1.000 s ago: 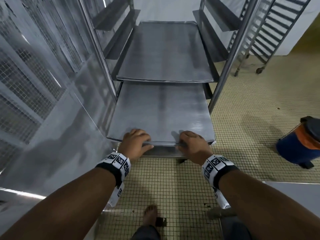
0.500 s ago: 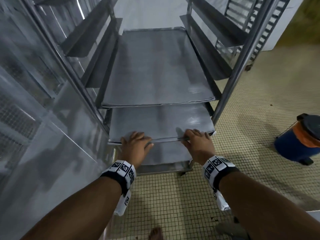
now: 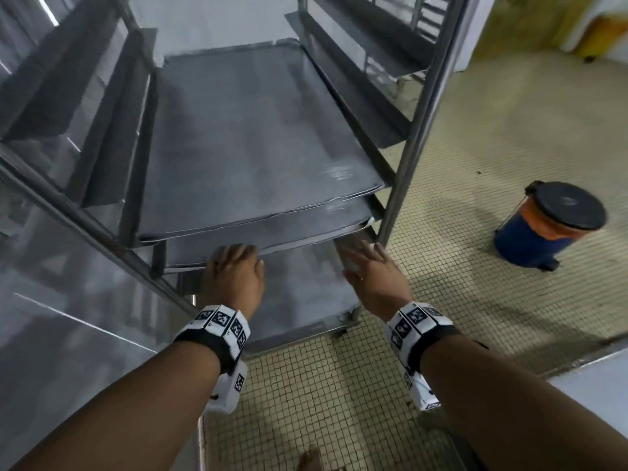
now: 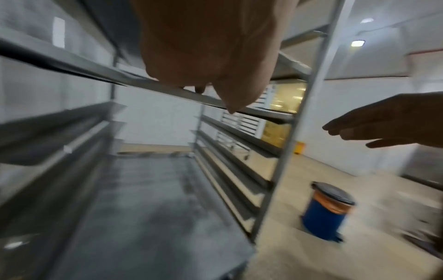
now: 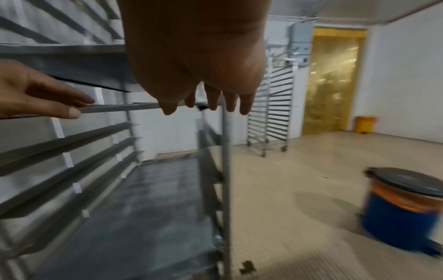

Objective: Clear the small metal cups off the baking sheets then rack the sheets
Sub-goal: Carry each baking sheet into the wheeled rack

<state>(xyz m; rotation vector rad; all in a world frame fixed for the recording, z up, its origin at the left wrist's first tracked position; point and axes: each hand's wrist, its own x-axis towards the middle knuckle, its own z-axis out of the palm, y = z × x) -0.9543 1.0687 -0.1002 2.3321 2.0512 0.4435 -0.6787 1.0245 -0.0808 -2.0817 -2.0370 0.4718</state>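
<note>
Two bare baking sheets lie in the metal rack (image 3: 418,124), the upper sheet (image 3: 258,137) one rail above the lower sheet (image 3: 272,229). My left hand (image 3: 231,256) rests with straight fingers on the lower sheet's front edge; the right wrist view shows the left hand (image 5: 48,98) with fingers over and thumb under that edge (image 5: 115,108). My right hand (image 3: 363,256) hovers open beside the rack's front right post, touching nothing. No small metal cups show in any view.
The rack's bottom shelf (image 3: 299,300) lies under my hands. A blue bin with a black lid (image 3: 550,226) stands on the tiled floor to the right. A steel panel (image 3: 68,300) runs along the left. A second rack (image 5: 271,113) stands by the far wall.
The lower sheet has slid deep into the rack under the upper one. My right hand has let go of it and opened; my left hand stays on the front edge.
</note>
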